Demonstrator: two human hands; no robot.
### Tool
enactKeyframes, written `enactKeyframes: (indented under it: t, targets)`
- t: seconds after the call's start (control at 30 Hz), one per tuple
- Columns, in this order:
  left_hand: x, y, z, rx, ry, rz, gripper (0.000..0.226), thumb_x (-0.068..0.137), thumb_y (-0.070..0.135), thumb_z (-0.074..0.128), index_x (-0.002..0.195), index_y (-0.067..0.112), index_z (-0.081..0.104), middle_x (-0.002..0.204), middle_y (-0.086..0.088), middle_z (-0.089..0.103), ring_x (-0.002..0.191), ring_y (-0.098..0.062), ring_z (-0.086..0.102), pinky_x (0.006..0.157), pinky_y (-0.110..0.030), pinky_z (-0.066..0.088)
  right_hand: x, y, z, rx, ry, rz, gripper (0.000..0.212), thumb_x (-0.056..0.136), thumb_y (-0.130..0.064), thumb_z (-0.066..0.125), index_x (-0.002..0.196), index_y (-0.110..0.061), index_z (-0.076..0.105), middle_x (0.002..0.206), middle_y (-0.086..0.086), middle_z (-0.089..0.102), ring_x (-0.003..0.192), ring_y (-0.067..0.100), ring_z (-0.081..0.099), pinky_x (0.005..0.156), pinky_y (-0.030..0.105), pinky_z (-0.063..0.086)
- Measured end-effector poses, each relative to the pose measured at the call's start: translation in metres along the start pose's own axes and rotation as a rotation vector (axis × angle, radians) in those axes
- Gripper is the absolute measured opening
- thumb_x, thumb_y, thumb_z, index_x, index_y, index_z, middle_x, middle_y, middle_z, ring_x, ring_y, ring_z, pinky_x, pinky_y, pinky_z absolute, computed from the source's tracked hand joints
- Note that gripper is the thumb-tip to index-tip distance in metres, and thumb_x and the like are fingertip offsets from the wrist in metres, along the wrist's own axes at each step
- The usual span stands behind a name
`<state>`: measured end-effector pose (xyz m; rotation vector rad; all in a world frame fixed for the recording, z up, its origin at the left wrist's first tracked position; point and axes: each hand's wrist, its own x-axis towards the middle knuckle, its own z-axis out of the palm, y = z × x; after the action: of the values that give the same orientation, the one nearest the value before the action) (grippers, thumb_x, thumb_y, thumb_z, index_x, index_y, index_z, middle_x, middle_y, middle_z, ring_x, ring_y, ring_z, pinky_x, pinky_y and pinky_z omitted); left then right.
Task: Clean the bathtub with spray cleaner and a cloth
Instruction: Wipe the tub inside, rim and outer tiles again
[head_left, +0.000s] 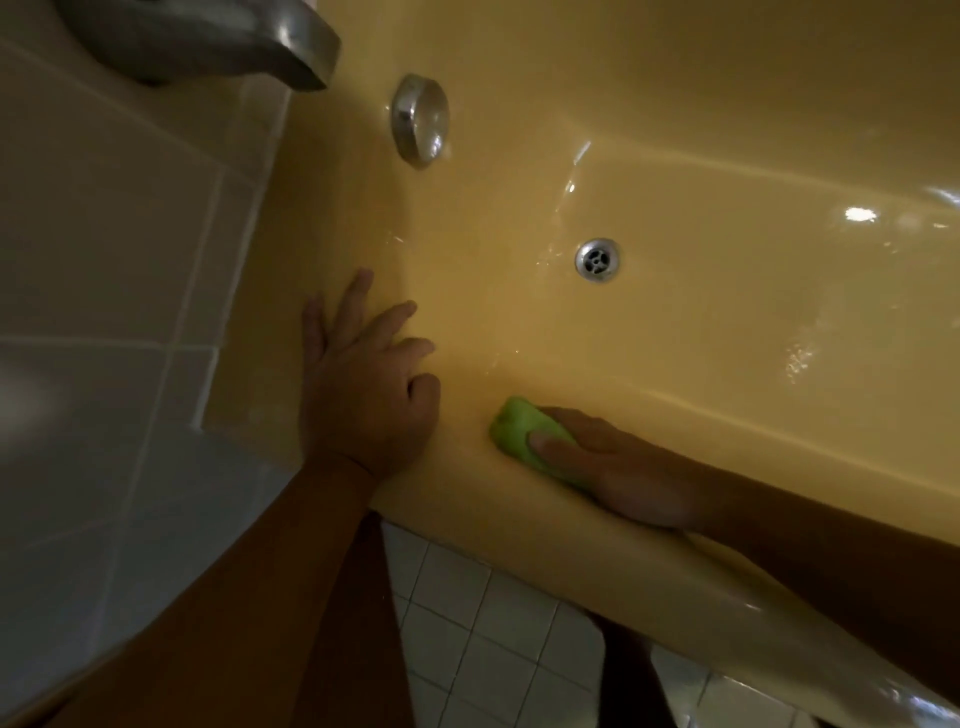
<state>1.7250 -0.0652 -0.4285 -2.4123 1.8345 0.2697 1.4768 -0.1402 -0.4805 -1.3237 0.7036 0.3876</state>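
Two hands (366, 395) (623, 467), one green cloth (517, 434)

The yellow bathtub (675, 130) has a smooth, glossy, enamel-like surface with wet glints on its floor. Its drain (597, 260) and round overflow cover (421, 120) are shiny polished metal, while the tap spout (234, 41) at far left is duller metal. The green cloth (519, 436) looks soft and matt. The wall tiles (104, 234) at left and the small white floor tiles (493, 623) are smooth, with pale grout.

Nearer the person than the drain (597, 260), the right hand (623, 470) grips a green cloth (519, 434) against the yellow bathtub (727, 322) wall. Left of the drain, the left hand (363, 387) rests spread-fingered on the tub's corner.
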Motion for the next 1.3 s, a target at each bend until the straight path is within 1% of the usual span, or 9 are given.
enactKeyframes:
  t: [0.17, 0.33, 0.43, 0.5, 0.73, 0.87, 1.03, 1.13, 1.3]
  targets:
    - [0.008, -0.011, -0.002, 0.019, 0.005, -0.003, 0.045, 0.078, 0.031, 0.051, 0.113, 0.022, 0.078, 0.152, -0.001, 0.054, 0.159, -0.030, 0.011, 0.125, -0.061, 0.004, 0.036, -0.016, 0.002, 0.065, -0.029, -0.052, 0.066, 0.097, -0.066, 0.035, 0.158, -0.043, 0.029, 0.152, -0.024, 0.038, 0.138, 0.000, 0.036, 0.115, 0.025, 0.025]
    - [0.017, -0.023, -0.002, 0.005, 0.035, 0.024, 0.044, 0.079, 0.029, 0.050, 0.113, 0.021, 0.077, 0.153, 0.000, 0.053, 0.159, -0.029, 0.009, 0.126, -0.061, 0.004, 0.127, 0.061, -0.008, -0.015, 0.126, 0.154, 0.071, 0.099, -0.076, 0.031, 0.160, -0.040, 0.032, 0.158, -0.002, 0.044, 0.143, 0.028, 0.044, 0.119, 0.043, 0.031]
    - [0.024, -0.030, -0.001, 0.017, 0.045, 0.048, 0.044, 0.079, 0.026, 0.051, 0.115, 0.021, 0.076, 0.152, 0.000, 0.053, 0.159, -0.029, 0.010, 0.125, -0.062, 0.005, 0.178, 0.080, -0.009, -0.025, 0.185, 0.345, 0.094, 0.083, -0.091, 0.017, 0.164, -0.042, 0.015, 0.172, 0.002, 0.020, 0.154, 0.040, 0.024, 0.125, 0.055, 0.016]
    - [0.027, -0.034, -0.002, 0.016, 0.054, 0.069, 0.047, 0.079, 0.026, 0.050, 0.119, 0.021, 0.075, 0.154, 0.001, 0.052, 0.160, -0.029, 0.009, 0.125, -0.062, 0.006, 0.194, 0.059, 0.000, 0.053, 0.204, 0.294, 0.089, 0.088, -0.088, 0.018, 0.164, -0.044, 0.009, 0.174, -0.002, 0.009, 0.158, 0.037, 0.014, 0.127, 0.055, 0.009]
    - [0.041, -0.042, -0.007, -0.036, 0.063, 0.110, 0.061, 0.083, 0.029, 0.040, 0.139, 0.020, 0.063, 0.167, -0.005, 0.034, 0.160, -0.027, 0.004, 0.126, -0.060, 0.004, 0.118, -0.056, 0.036, 0.280, 0.201, -0.182, 0.061, 0.106, -0.062, 0.037, 0.161, -0.042, 0.022, 0.160, -0.026, 0.028, 0.149, 0.000, 0.027, 0.124, 0.029, 0.021]
    - [0.049, -0.045, -0.012, 0.002, 0.028, 0.161, 0.062, 0.086, 0.029, 0.036, 0.143, 0.020, 0.058, 0.167, -0.005, 0.033, 0.160, -0.026, 0.003, 0.127, -0.059, 0.003, 0.101, -0.054, 0.024, 0.267, 0.042, -0.220, 0.049, 0.107, -0.049, 0.037, 0.153, -0.050, 0.020, 0.150, -0.039, 0.033, 0.137, -0.021, 0.031, 0.111, 0.003, 0.023]
    - [0.078, -0.055, -0.013, 0.092, 0.051, 0.217, 0.064, 0.082, 0.027, 0.032, 0.138, 0.018, 0.061, 0.163, -0.005, 0.041, 0.160, -0.029, 0.010, 0.125, -0.064, 0.012, 0.183, 0.038, 0.003, 0.117, 0.184, 0.016, 0.070, 0.104, -0.066, 0.033, 0.165, -0.035, 0.017, 0.168, -0.010, 0.026, 0.152, 0.012, 0.028, 0.124, 0.032, 0.021]
    - [0.102, -0.061, -0.014, 0.121, 0.079, 0.221, 0.063, 0.082, 0.023, 0.035, 0.139, 0.018, 0.061, 0.163, -0.002, 0.040, 0.160, -0.027, 0.008, 0.124, -0.063, 0.012, 0.240, 0.088, -0.004, -0.113, 0.412, 0.352, 0.071, 0.103, -0.069, 0.027, 0.165, -0.039, 0.006, 0.174, 0.003, 0.005, 0.160, 0.027, 0.005, 0.128, 0.048, 0.005]
    - [0.121, -0.067, -0.015, 0.119, 0.102, 0.265, 0.066, 0.078, 0.021, 0.038, 0.139, 0.015, 0.063, 0.163, -0.001, 0.041, 0.160, -0.028, 0.011, 0.123, -0.063, 0.014, 0.280, 0.020, 0.001, 0.241, 0.559, 0.372, 0.069, 0.106, -0.065, 0.020, 0.165, -0.038, -0.005, 0.174, 0.005, -0.008, 0.159, 0.036, -0.003, 0.127, 0.055, -0.001]
